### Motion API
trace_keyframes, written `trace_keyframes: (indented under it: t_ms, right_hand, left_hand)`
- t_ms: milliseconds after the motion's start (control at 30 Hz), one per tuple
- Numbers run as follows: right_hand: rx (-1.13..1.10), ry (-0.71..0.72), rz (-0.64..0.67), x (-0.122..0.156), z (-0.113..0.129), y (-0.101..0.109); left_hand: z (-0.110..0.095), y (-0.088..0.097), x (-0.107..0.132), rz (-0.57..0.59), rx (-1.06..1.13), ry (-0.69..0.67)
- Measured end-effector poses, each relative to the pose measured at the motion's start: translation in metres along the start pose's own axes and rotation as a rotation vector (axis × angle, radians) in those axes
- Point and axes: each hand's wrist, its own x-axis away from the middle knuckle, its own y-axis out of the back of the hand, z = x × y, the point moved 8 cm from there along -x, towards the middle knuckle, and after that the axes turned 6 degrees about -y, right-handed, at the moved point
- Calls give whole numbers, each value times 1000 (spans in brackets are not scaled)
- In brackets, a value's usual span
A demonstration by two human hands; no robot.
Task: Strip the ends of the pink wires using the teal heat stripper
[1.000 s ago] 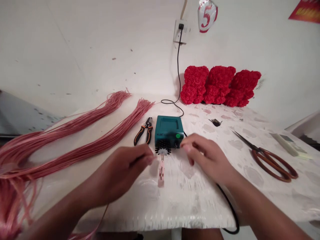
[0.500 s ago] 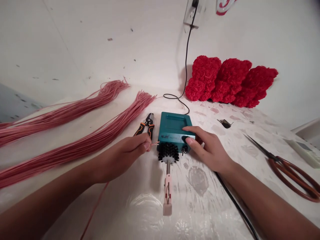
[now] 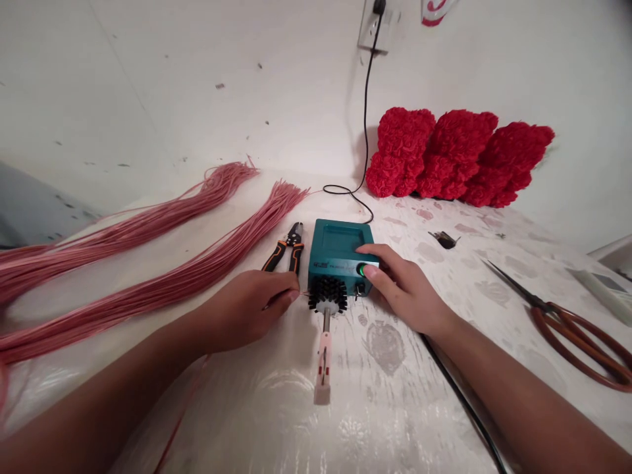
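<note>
Pinching thin wire [image 3: 303, 293] in left hand [image 3: 247, 309] | right hand [image 3: 405, 288] curved open on teal control box [image 3: 336, 250] | black-finned heating tool [image 3: 327, 294] between hands | pliers [image 3: 289, 249] beside box

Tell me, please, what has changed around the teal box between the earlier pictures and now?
The right hand has moved from hovering before the teal box onto its front panel, beside the green-lit button. The left hand now pinches a thin pink strand near the black-finned tool. The pliers and pink bundles stayed put.
</note>
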Motion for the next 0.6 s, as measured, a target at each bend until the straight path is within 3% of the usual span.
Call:
trace_keyframes:
  t_ms: [233,600]
  right_hand:
    - [-89,-24,25,1,-5,-4]
    - [-73,-10,14,0,-1,-1]
  left_hand:
    - [-9,-8,-1,29,38,-56]
    - [-5,-4,-1,-14,177,-32]
